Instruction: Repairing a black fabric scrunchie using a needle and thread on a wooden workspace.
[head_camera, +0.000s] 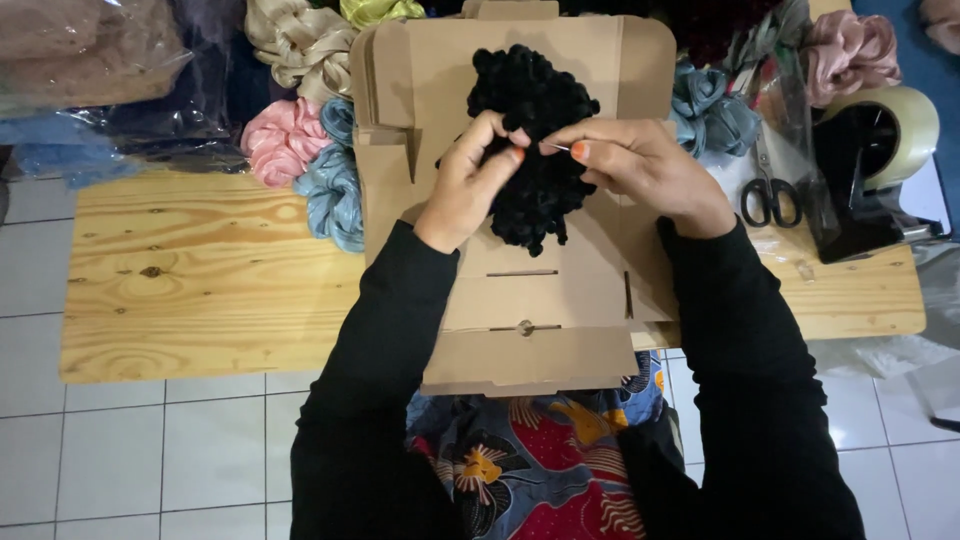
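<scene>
Pale pine wooden table (200, 290): left hand (470, 185) and right hand (640, 165) both pinch a fluffy black fabric scrunchie (535, 150) over flat brown cardboard (530, 300).

From my feed the light is even and soft, coming from above, bright enough across the pale wooden table (200, 280). Shadows are faint, only a soft one beside the cardboard sheet (520, 330). The black fabric bundle (535, 150) swallows detail; I see almost no texture in it. The tape roll (895, 120) shows mild glare. Edges bow slightly, and focus stays fairly sharp throughout.
</scene>
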